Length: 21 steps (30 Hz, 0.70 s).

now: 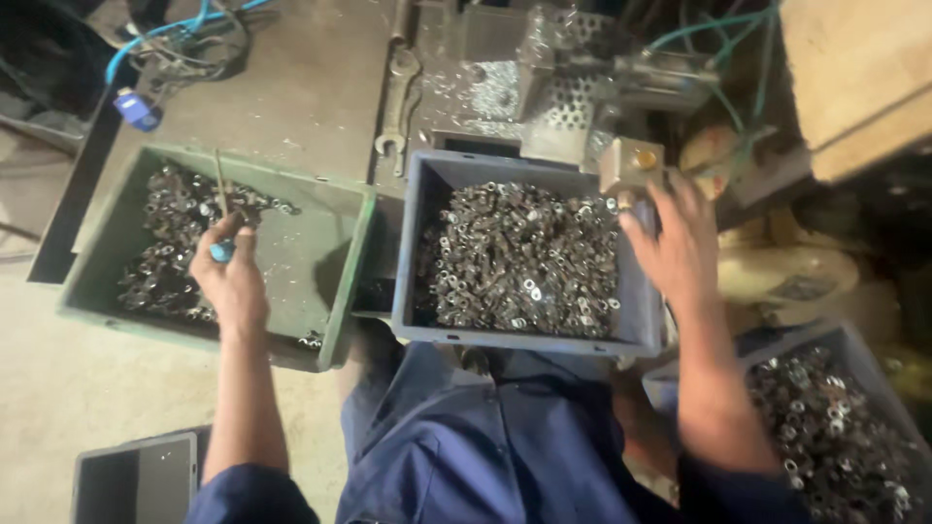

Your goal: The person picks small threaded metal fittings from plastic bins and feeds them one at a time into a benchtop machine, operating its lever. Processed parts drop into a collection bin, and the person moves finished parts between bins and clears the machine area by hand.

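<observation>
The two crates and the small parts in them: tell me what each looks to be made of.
Green crate: apparently moulded plastic, matt and scuffed, with thick rounded rims. Grey-blue crate: likewise plastic by the look of it, dull and dusty. Small ring-shaped parts: most likely metal, bright silvery glints on a greyish, perhaps oily surface. The left hand holds a thin rod, seemingly metal, with a blue handle.
</observation>
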Tool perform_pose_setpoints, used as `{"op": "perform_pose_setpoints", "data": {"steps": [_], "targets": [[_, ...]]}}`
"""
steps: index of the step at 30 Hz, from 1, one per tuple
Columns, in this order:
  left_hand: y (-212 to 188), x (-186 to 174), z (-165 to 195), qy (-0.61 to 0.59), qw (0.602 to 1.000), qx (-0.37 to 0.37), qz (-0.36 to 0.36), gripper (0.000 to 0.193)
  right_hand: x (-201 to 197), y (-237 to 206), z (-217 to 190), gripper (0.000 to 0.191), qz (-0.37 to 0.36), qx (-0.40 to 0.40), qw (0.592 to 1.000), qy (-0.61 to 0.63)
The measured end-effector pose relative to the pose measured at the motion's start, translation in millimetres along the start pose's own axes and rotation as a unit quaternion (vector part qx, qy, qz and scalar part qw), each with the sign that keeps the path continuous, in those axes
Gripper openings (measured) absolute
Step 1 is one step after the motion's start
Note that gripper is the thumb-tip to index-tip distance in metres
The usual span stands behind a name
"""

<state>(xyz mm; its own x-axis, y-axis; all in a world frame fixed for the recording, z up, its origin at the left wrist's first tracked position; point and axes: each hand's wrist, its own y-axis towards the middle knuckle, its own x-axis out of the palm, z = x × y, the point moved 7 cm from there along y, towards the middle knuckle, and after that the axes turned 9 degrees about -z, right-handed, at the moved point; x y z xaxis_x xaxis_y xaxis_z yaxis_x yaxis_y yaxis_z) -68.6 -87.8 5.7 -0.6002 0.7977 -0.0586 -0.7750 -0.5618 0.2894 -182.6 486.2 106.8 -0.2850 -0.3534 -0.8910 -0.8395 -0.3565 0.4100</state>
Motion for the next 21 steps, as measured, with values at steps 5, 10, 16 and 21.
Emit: {"op": "perform_pose_setpoints", "data": {"steps": [5,10,16,21], "targets": [[22.8,-73.9,-31.8,0.486,0.874,0.005,-0.006,0.022,22.1,-97.5,-13.1,0.053,0.058,0.133,0.983,0.110],[41.2,-81.9,-67.2,0.693,0.698,-0.105,-0.147,0.032,32.7,-117.1,-8.9,0.042,0.077,0.166,0.975,0.126],[42.6,-72.1,-83.9,0.741,0.638,-0.107,-0.180,0.029,39.3,-112.9,-6.4,0.041,0.050,0.180,0.970,0.157],[41.1,-66.7,-83.1,0.766,0.606,-0.093,-0.194,0.028,41.0,-115.3,-3.2,0.039,0.051,0.186,0.973,0.131]]}}
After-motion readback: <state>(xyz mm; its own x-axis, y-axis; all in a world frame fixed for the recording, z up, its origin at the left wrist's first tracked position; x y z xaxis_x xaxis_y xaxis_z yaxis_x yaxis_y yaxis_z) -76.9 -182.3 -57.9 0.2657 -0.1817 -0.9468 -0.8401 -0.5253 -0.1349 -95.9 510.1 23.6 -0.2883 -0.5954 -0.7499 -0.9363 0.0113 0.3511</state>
